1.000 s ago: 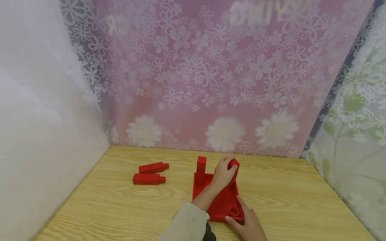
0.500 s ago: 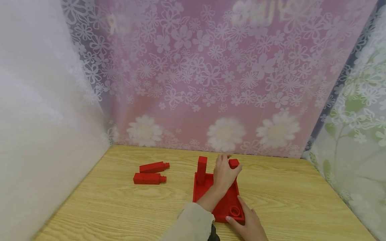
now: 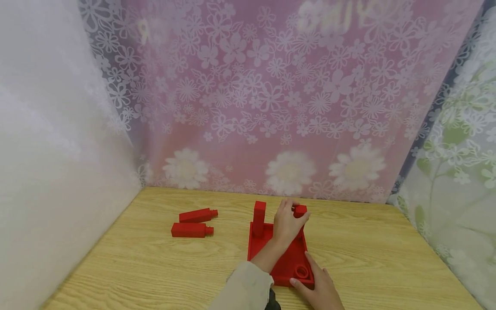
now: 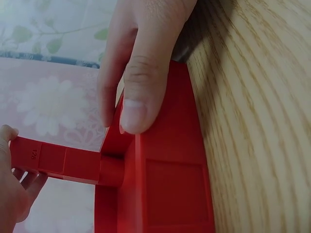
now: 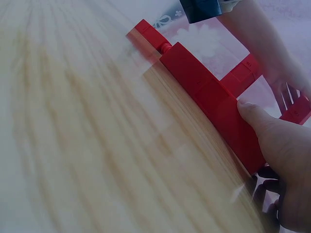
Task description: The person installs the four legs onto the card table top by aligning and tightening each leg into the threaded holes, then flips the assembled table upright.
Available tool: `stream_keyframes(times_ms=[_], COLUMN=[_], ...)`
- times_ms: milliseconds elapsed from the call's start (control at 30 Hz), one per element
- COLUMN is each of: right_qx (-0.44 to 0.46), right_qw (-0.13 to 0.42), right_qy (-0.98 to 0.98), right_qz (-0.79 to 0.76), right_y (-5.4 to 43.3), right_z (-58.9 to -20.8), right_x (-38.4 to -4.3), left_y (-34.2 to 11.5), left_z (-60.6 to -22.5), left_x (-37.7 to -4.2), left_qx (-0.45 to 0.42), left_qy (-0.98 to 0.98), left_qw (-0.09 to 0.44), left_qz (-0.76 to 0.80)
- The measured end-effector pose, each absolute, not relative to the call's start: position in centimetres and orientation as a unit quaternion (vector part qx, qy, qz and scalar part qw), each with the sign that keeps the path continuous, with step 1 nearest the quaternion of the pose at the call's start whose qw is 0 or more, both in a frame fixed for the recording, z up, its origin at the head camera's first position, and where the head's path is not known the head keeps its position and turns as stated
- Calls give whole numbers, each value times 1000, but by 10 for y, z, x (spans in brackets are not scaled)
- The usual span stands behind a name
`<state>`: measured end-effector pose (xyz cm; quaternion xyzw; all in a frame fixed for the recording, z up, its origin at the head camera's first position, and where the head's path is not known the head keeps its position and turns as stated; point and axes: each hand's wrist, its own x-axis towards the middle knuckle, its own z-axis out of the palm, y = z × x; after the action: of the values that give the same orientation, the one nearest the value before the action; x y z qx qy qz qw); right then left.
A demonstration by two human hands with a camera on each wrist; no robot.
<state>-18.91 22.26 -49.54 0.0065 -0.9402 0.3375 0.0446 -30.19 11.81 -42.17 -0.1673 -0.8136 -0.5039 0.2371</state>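
Observation:
A shallow red tray-like base [image 3: 284,262] lies open side up, with a raised ring socket [image 3: 301,271] in its near right corner. My left hand [image 3: 286,226] reaches across it and grips the top of a square red leg [image 3: 300,210] at the far right corner. In the left wrist view that leg [image 4: 73,161], marked 128, meets a round socket, with thumb and fingers on opposite sides. My right hand [image 3: 320,289] grips the near right corner, its thumb [image 4: 135,114] pressed on the rim. A second leg [image 3: 259,217] stands upright at the far left corner.
Two loose red legs with narrow threaded-looking ends, one nearer [image 3: 188,230] and one behind it [image 3: 193,215], lie on the wooden table [image 3: 147,267] at left. A flowered pink curtain [image 3: 255,107] hangs behind, with pale sheets at both sides.
My left hand has shifted slightly about the leg, its thumb and fingers turning round the top, and the leg stands straighter. The right hand keeps its hold on the base.

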Motion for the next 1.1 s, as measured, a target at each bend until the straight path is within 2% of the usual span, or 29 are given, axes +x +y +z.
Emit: stream_keyframes(times_ms=[667, 933, 1100], right_qx=[12, 9, 2], right_qw=[44, 45, 38], right_qy=[-938, -939, -940], right_qz=[342, 340, 340], right_y=[223, 223, 221], right_z=[-494, -495, -493], right_x=[-189, -190, -189], left_y=[113, 113, 110], left_z=[-415, -419, -418], left_x=[-305, -306, -304], left_qx=[-180, -199, -196], left_qy=[-816, -813, -841], left_qw=[207, 218, 196], left_qz=[-510, -502, -464])
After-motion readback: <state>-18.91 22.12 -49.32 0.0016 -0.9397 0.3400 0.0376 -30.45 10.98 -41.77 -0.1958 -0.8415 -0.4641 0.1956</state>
